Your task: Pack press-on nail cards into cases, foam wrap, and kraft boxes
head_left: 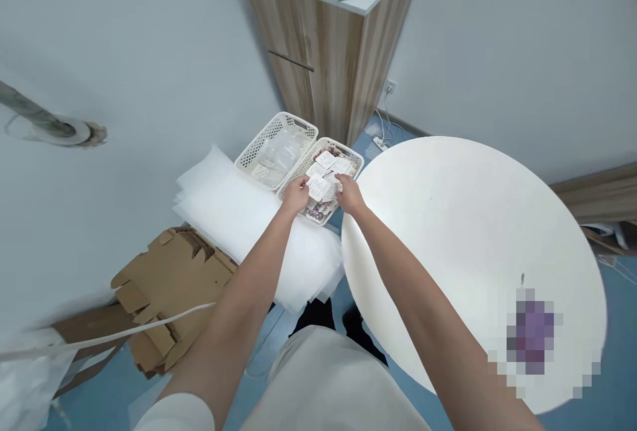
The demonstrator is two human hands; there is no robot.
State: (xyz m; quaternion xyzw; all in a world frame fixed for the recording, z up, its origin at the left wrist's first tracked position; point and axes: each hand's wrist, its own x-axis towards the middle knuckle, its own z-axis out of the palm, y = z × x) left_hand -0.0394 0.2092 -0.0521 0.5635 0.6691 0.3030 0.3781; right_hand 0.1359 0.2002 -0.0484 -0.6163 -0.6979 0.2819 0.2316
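Observation:
Two white plastic baskets stand side by side ahead of me. The nearer basket [359, 156] is heaped with white printed cards [341, 165], with small dark and purplish items among them. At its left side my left hand [296, 196] is closed, thumb and fingers pinching the edge of a white card with printed lines [317, 187]. My right hand [350, 195] is over the basket's right side, its fingers curled on the cards there; their tips are partly hidden. The other basket [243, 160] holds clear plastic bags [283, 152].
White foam sheets [219, 193] lie stacked beside the baskets, with flattened cardboard boxes [174, 272] at the left. A round white table [448, 219] is on the right, with a blurred purple patch on it. Behind stands a wooden cabinet [328, 53]. A white cable [149, 328] crosses the lower left.

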